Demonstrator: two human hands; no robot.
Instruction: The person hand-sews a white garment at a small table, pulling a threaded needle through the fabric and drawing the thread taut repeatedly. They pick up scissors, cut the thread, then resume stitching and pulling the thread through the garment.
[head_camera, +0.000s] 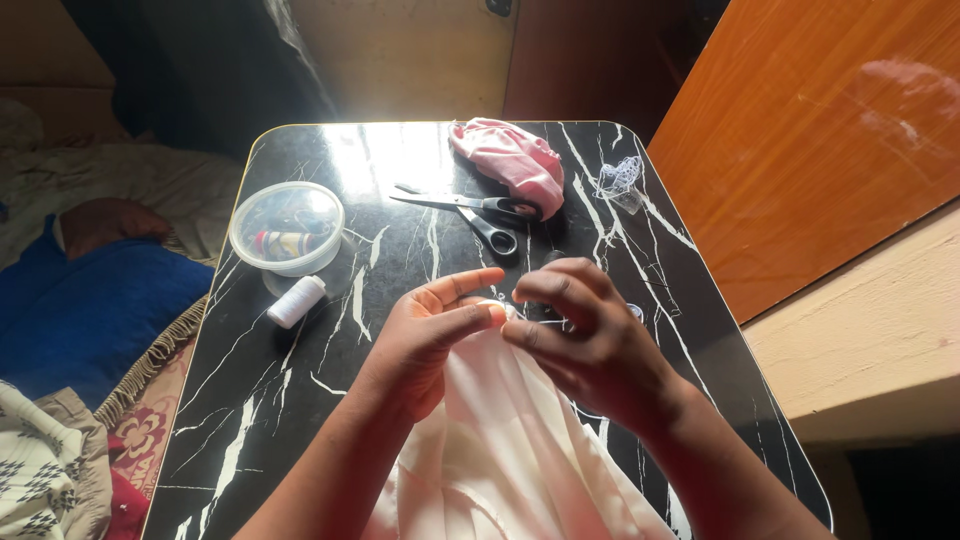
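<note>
a: left hand (432, 335), thumb and forefinger pinched shut on the top edge of the pale cream fabric (510, 450). other fingers loosely curled.

b: right hand (590, 340)?

a: fingers bent in, tips closed just beside the left pinch at the same fabric edge. looks like something thin is nipped there, a needle or thread, too small to tell which.

b: where does the fabric sit?

a: front middle of the black marble-pattern table (300, 400), draping from the two hands down toward the near edge, folds hanging loose.

b: handling?

a: judged light, soft, limp; it folds under its own weight and looks a bit slick. no stiffness to push against, so the best hold is right at the edge, pinched close on both sides of the working spot, as it is now.

b: containers?

a: one round clear plastic tub (287, 226) with lid on, back left. inside, small thread spools, several colours, hard to count through glare. a white thread spool (297, 301) lies on its side just beside it, outside.

b: other items?

a: black-handled scissors (470, 210) at centre back, blades parted, touching a bunched pink cloth (510, 165). a small tangle of white thread (620, 178) to the right of that.
</note>
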